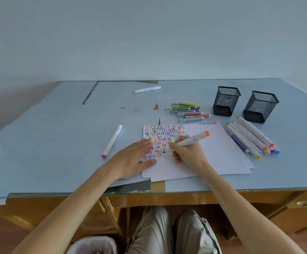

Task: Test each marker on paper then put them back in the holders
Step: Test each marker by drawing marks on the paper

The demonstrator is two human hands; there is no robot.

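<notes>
Now the right hand holds a white marker with an orange cap, the fingers curled round its barrel, and the dark tip touches the top sheet of paper just below the rows of coloured zigzag marks. The capped orange end points up and to the right. The left hand lies flat on the left edge of the same sheet, its grip released, the fingers straight and pressing the paper down; the fingertips cover a part of the zigzags.

The paper is a small pile of white sheets on the table, near the front edge. Behind it lies a heap of thin coloured pens, mostly side by side. To the right of them stand two black mesh holders, both upright and near each other; I cannot see any marker inside them. In front of the holders, just beside the right edge of the paper, lies a group of thick white markers with caps in orange, yellow, blue, purple and red, placed almost parallel.

Two more markers lie apart from the others: one with a pink cap to the left of the paper, and one white marker far back on the table.

Under the table edge the knees of the person in grey trousers are visible, and beside them the rim of a bin with a pale bag.
</notes>
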